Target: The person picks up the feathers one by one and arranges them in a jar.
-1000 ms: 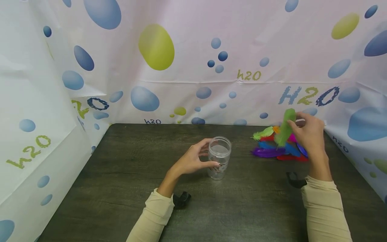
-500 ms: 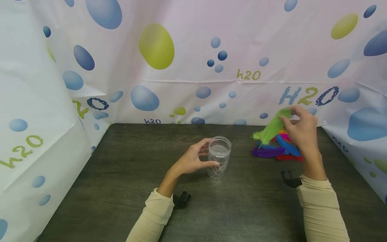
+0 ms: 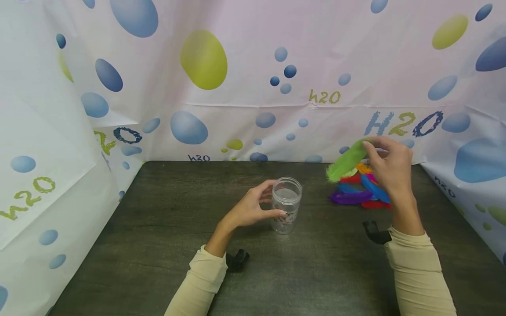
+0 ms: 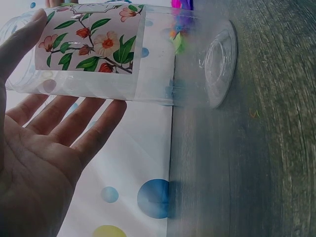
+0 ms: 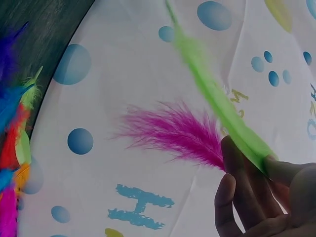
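Note:
A clear jar (image 3: 285,206) without a lid stands upright on the table; a floral label (image 4: 89,44) shows on it in the left wrist view. My left hand (image 3: 253,206) holds its side, thumb on the near side and fingers on the far side. Beyond it to the right, my right hand (image 3: 391,164) pinches a light green feather (image 3: 345,162) by one end, above a pile of colourful feathers (image 3: 352,197). In the right wrist view, a fluffy magenta feather (image 5: 180,133) extends from behind the fingertips of that hand.
The feathers, purple, blue, red, orange and others, lie at the back right of the dark wood table (image 3: 158,228). A white backdrop (image 3: 245,57) with blue and green spots rises behind the table. Black wrist straps' ends (image 3: 237,261) stick out beside the sleeves.
My right hand has moved left with the green feather, which has swung from hanging down to slanting toward the left. The left hand and the jar have stayed put.

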`<action>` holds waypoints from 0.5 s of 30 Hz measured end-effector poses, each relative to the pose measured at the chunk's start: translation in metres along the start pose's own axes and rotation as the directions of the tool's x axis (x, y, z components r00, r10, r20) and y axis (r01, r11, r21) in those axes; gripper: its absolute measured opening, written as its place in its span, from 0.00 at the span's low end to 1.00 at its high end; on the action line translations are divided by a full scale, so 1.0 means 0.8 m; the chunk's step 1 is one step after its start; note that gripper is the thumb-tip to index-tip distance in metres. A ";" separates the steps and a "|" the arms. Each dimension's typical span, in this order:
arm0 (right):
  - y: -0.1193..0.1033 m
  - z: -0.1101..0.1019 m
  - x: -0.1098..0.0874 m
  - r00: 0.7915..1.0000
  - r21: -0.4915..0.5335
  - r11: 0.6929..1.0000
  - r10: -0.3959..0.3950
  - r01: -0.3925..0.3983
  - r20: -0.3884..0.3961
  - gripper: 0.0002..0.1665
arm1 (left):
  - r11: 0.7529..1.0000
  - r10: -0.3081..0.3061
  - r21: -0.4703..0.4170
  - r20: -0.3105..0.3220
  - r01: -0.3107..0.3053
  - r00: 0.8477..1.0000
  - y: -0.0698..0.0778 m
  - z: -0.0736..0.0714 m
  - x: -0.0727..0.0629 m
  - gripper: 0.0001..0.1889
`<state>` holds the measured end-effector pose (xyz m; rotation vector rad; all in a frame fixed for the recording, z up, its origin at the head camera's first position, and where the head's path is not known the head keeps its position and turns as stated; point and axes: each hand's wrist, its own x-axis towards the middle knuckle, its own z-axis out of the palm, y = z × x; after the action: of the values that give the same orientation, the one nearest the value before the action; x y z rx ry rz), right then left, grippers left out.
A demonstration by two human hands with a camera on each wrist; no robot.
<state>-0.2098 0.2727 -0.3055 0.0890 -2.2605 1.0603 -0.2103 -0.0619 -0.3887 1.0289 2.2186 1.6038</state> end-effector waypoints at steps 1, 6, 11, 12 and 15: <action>0.000 0.000 0.001 1.000 -0.006 1.000 -0.003 0.003 0.003 0.18 | 1.000 0.000 0.001 -0.001 0.000 1.000 0.000 0.000 0.000 0.38; 0.007 0.003 0.004 1.000 -0.028 1.000 -0.014 0.015 0.026 0.16 | 1.000 0.000 0.001 -0.001 0.000 1.000 -0.001 -0.001 0.000 0.38; 0.016 0.007 0.003 1.000 -0.055 0.998 -0.020 0.021 0.015 0.14 | 1.000 -0.003 0.000 0.002 0.003 1.000 0.000 -0.001 -0.001 0.38; 0.017 0.008 0.002 1.000 -0.055 0.998 -0.012 0.013 0.010 0.14 | 1.000 -0.004 0.001 0.001 0.004 1.000 0.000 -0.001 -0.001 0.38; 0.018 0.009 0.002 1.000 -0.062 0.998 0.011 -0.011 -0.004 0.15 | 1.000 -0.003 0.001 0.001 0.003 1.000 0.001 -0.001 0.000 0.38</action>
<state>-0.2189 0.2776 -0.3176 0.0490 -2.2909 0.9946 -0.2100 -0.0624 -0.3880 1.0263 2.2200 1.6010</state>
